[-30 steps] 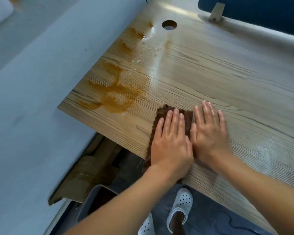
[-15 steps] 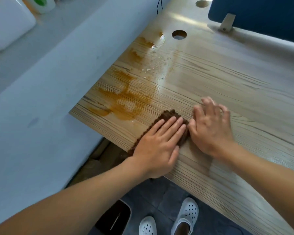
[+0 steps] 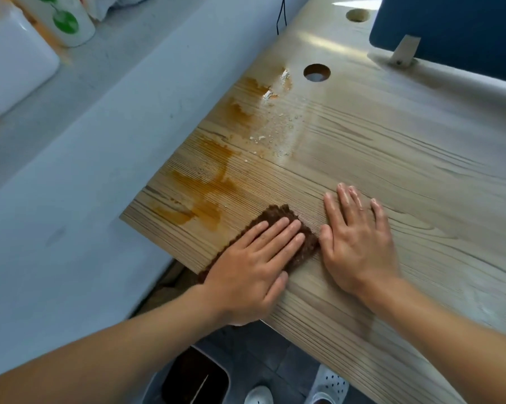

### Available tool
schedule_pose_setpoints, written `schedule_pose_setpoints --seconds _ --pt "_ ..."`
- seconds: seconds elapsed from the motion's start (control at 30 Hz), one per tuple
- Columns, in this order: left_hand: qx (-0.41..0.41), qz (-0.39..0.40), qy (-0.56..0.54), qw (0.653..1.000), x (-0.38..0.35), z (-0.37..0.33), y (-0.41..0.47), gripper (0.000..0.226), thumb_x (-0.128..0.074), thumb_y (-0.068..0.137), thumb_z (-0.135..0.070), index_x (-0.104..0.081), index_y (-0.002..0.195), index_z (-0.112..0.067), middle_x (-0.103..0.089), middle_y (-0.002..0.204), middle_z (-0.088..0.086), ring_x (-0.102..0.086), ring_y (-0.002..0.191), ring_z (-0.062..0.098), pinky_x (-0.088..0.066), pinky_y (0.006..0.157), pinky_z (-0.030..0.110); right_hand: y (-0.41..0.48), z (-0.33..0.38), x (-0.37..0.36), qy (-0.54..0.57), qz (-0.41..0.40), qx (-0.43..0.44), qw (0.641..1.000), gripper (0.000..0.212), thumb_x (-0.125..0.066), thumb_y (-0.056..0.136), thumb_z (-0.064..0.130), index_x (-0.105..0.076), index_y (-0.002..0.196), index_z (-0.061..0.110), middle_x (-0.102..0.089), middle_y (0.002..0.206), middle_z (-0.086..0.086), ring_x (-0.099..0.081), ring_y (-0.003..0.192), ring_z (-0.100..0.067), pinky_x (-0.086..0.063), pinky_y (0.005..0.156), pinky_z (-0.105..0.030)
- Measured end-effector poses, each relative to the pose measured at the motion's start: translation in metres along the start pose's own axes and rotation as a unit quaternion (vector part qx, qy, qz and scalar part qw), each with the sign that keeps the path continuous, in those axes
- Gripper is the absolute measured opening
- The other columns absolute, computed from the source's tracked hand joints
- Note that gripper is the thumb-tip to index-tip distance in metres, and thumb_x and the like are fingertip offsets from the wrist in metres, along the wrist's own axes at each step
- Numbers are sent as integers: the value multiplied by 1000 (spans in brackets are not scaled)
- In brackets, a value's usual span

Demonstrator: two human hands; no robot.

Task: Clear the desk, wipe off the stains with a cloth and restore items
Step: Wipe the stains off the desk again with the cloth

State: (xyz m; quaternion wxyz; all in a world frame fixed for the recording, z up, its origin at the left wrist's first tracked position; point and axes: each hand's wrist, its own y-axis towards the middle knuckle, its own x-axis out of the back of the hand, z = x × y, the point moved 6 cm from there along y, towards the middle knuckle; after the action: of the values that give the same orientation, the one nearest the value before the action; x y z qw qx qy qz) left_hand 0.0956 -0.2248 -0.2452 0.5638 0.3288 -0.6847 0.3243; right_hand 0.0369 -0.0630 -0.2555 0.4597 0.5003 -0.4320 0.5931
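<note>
A brown cloth [image 3: 278,214] lies flat on the wooden desk [image 3: 406,176] near its front left corner. My left hand [image 3: 254,263] presses down on the cloth with its fingers together and covers most of it. Just right of the cloth, my right hand [image 3: 356,237] rests palm down on the bare wood with fingers spread, its thumb touching the cloth's edge. Orange-brown stains [image 3: 199,193] spread over the desk's left edge, a short way beyond the cloth. More stains [image 3: 243,109] and white crumbs [image 3: 275,132] lie farther back.
A round cable hole [image 3: 316,72] sits behind the stains, a second hole [image 3: 357,15] farther back. A blue divider panel [image 3: 455,27] with a bracket stands at the back right. A dark bin [image 3: 193,377] is under the desk. White containers [image 3: 15,59] stand on the left ledge.
Both hands and the cloth slid left toward the orange stain, and the left hand turned so its fingers point up and right. The view tilted up, showing more of the desk's back.
</note>
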Motion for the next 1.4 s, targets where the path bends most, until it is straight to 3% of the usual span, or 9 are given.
schedule_pose_setpoints --seconds 0.1,0.33,0.63,0.83,0.97,1.07,1.13,1.23,1.4 --pt "-43 12 -3 999 2 21 17 61 -29 102 -35 -16 159 -19 -8 167 -1 4 153 10 -5 126 36 2 0 0 -5 -1 -4 1000 65 -16 98 43 -23 157 18 -17 165 -7 -11 153 -20 -7 123 -47" --pt "177 -24 -5 984 14 87 90 64 -15 100 -41 -10 160 -18 -2 168 -1 8 153 9 0 125 36 2 -1 0 -12 2 0 1000 64 -16 98 43 -20 157 18 -15 165 -7 -10 153 -20 -6 123 -47" --pt "-32 13 1 999 5 36 32 60 -28 103 -36 -15 159 -18 -8 167 -1 4 153 9 -4 126 36 2 -1 -2 -12 -1 -4 1000 64 -19 97 41 -26 155 16 -21 163 -9 -15 152 -22 -12 122 -50" --pt "200 -15 -2 980 14 97 99 64 -15 100 -41 -6 160 -20 2 168 -3 11 152 7 3 125 34 4 -1 0 -10 -2 -2 1000 65 -18 97 41 -24 156 15 -19 164 -9 -13 152 -23 -11 122 -50" --pt "102 -17 5 995 7 36 52 63 -21 102 -39 -15 159 -14 -6 167 2 5 154 13 -9 125 41 5 -1 6 -12 5 13 1000 62 -28 93 42 -41 147 15 -37 154 -12 -29 145 -27 -21 115 -51" --pt "4 6 4 1000 3 6 30 61 -29 102 -36 -18 159 -15 -9 167 1 2 154 12 -8 126 38 41 -14 20 6 -4 38 999 42 -31 87 42 -54 114 20 -49 126 -5 -46 122 -27 -29 98 -47" --pt "-3 11 -4 1000 5 20 41 61 -31 102 -35 -17 159 -19 -8 167 -2 3 153 9 -3 125 35 71 -32 24 12 -6 21 1000 50 -25 90 42 -50 126 18 -45 139 -7 -40 132 -26 -24 107 -48" --pt "102 -3 -16 995 12 63 79 61 -21 102 -39 -11 160 -22 -3 167 -4 8 152 6 -2 125 35 89 -49 11 -5 17 -3 1000 66 -16 95 47 -21 156 21 -14 165 -6 -10 152 -21 -2 122 -48" --pt "224 -24 -16 974 17 85 111 63 -17 102 -40 -6 160 -20 2 167 -4 12 152 6 -1 125 36 88 -50 7 -3 13 2 1000 69 -13 95 48 -15 158 20 -6 166 -5 -2 153 -18 4 122 -48"
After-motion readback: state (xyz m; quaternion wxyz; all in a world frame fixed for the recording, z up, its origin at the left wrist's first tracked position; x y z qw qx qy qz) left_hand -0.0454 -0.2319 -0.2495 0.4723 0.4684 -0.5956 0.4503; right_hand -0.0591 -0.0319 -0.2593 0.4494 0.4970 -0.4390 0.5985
